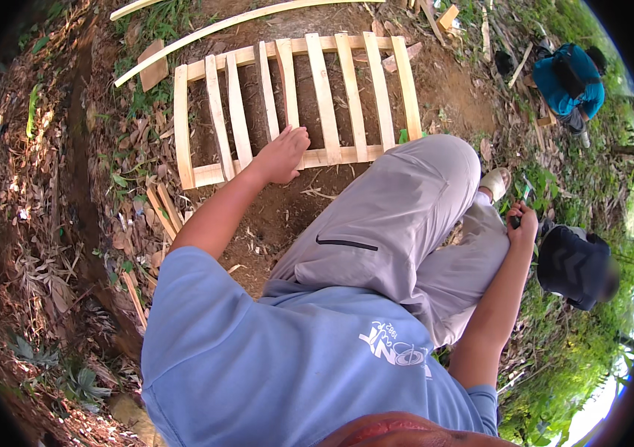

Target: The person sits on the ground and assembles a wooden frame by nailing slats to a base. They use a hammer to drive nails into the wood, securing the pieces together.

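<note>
A ladder-like wooden frame [323, 97] lies on the ground before me, made of several pale slats across two long rails. My left hand [282, 158] is closed over the near end of a middle slat [287, 82], where it meets the near rail [320, 157]. The hand hides that joint. Out to the right, beside my lower leg, my right hand [524, 222] grips a tool by its dark handle [514, 221]. A thin, pale part of the tool [527, 191] shows past the fingers; its exact kind is unclear.
Long pale wooden strips [250, 16] lie beyond the frame. Loose wood pieces [164, 208] rest to its left, on soil with dry leaves. One person in a teal shirt [566, 78] bends down at far right; another in dark clothing [574, 264] is nearer. My bent knee [443, 160] adjoins the frame.
</note>
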The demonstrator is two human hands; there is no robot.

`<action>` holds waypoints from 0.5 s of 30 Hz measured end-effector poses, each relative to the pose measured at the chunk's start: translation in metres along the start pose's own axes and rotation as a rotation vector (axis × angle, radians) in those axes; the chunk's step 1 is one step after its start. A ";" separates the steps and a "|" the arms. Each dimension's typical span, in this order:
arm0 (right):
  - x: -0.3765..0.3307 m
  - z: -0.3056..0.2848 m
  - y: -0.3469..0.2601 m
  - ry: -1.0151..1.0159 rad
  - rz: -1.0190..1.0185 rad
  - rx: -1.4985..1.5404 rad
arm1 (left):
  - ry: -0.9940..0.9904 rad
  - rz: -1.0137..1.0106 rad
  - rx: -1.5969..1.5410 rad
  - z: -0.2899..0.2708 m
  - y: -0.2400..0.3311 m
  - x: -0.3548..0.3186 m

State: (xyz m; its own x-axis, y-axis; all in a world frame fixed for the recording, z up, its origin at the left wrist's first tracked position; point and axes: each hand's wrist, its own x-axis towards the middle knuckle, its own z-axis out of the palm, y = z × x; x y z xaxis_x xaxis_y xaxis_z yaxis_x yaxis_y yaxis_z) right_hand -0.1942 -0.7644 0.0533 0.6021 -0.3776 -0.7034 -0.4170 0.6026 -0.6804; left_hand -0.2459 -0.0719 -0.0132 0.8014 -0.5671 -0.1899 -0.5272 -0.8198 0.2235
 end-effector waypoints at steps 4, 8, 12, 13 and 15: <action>0.002 0.003 0.001 -0.015 0.002 -0.020 | 0.041 0.000 0.026 0.003 -0.001 0.000; -0.002 0.008 0.002 0.003 -0.015 -0.048 | 0.028 -0.007 0.040 0.002 0.001 0.001; -0.005 0.012 0.004 0.004 -0.014 -0.031 | 0.058 0.004 0.046 0.002 0.004 0.002; -0.005 0.013 0.004 0.004 -0.010 -0.031 | 0.058 0.001 0.057 0.003 0.006 0.004; -0.006 0.014 0.004 -0.006 -0.001 -0.026 | 0.057 -0.005 0.080 0.004 0.009 0.007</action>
State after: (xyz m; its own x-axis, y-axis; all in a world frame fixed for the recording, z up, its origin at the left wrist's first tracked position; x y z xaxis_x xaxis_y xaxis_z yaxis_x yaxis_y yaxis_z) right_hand -0.1901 -0.7502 0.0576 0.6062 -0.3741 -0.7018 -0.4338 0.5841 -0.6861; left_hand -0.2463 -0.0830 -0.0165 0.8176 -0.5596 -0.1354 -0.5423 -0.8275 0.1453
